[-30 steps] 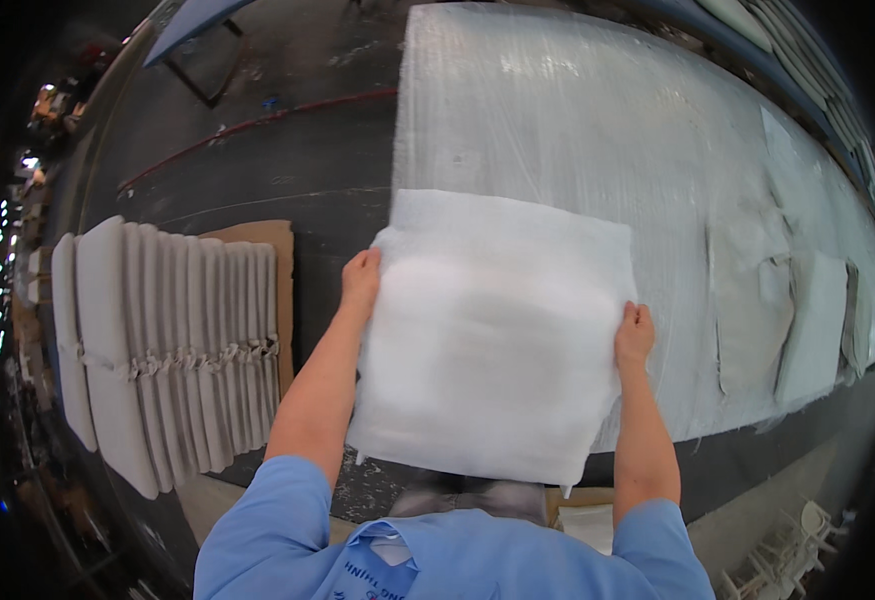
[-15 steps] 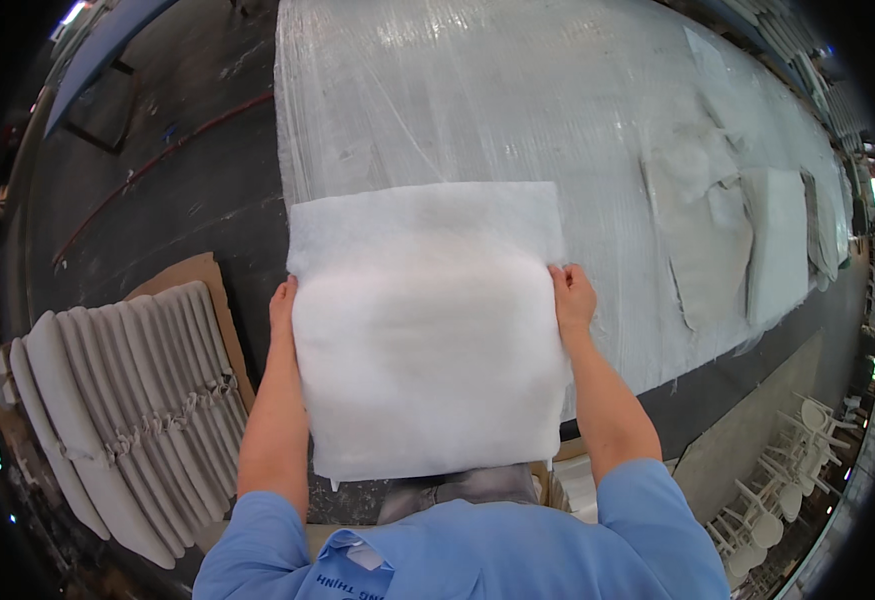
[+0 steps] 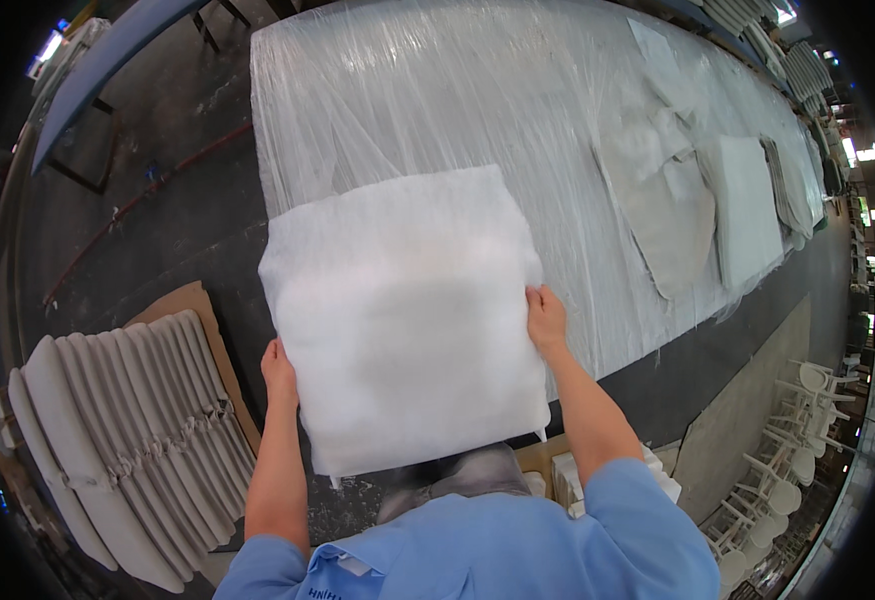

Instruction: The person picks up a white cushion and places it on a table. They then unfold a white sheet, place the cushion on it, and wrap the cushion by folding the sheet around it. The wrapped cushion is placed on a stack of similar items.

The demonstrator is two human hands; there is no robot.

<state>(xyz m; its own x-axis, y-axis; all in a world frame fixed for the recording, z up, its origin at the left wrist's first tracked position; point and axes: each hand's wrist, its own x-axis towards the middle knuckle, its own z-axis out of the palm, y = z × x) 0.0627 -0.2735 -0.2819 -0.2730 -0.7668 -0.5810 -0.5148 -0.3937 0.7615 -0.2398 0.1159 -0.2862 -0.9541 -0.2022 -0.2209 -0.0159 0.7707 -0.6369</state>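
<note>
A squarish white cushion pad, wrapped in soft fluffy batting, is held out in front of my body. My left hand grips its left edge, fingers curled behind it. On the opposite edge my right hand is closed in the same way, a little farther from me. A loose flap of batting spreads beyond the thick part of the pad at the far side. The pad is slightly tilted, and its underside and most of my fingertips are hidden.
A large table covered in clear plastic film lies ahead and to the right. Grey fabric pieces and white padding rest on it. To my left stands a row of grey cushions. White chair frames are at the right.
The pad has turned counterclockwise and shifted slightly left. My left hand has come nearer to my body, sliding lower along the pad's edge. Both hands still grip the pad.
</note>
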